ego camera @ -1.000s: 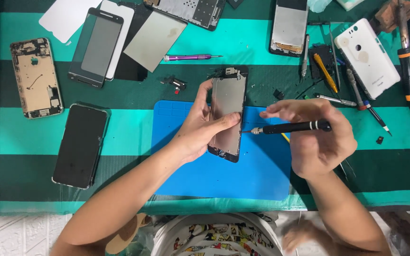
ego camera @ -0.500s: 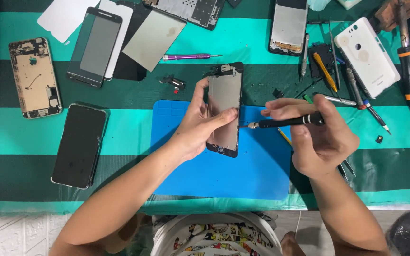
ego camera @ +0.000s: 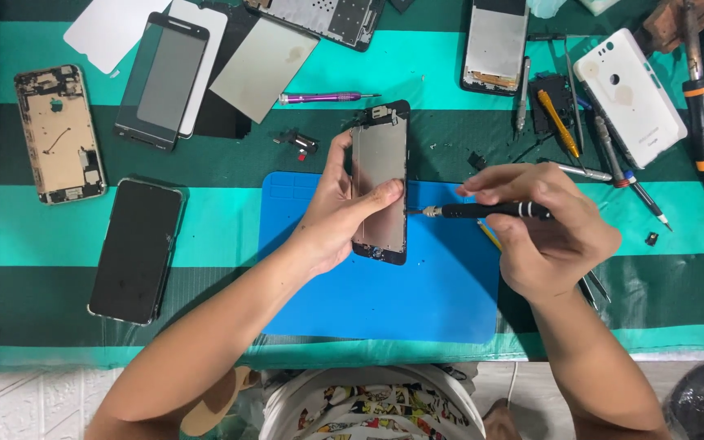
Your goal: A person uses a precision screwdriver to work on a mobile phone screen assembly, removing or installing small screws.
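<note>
Your left hand (ego camera: 344, 213) holds the phone screen assembly (ego camera: 380, 181) upright over the top edge of the blue mat (ego camera: 385, 301), fingers wrapped behind its left edge and the thumb pressed across its metal back, so that grip is closed on the panel; your right hand (ego camera: 547, 232) comes in from the right, its grip pinching the black screwdriver (ego camera: 486, 211) level, tip touching the assembly's right edge just beside your left thumb; both forearms rise from the bottom of the view and angle inward, wrists lifted off the worktop (ego camera: 230, 220); the lower half of the mat lies bare below your hands, and the striped cloth between the mat and the dark phone (ego camera: 136, 248) on the left is free; just above the assembly lie a purple screwdriver (ego camera: 323, 98) and a small black part (ego camera: 299, 143); the right side is crowded, with a yellow-handled tool (ego camera: 558, 122), thin picks, a white back cover (ego camera: 631, 96) and a soldering iron (ego camera: 698, 106) near your right knuckles; at far left rests a gold phone frame (ego camera: 59, 134), and along the top edge loose glass and metal panels.
</note>
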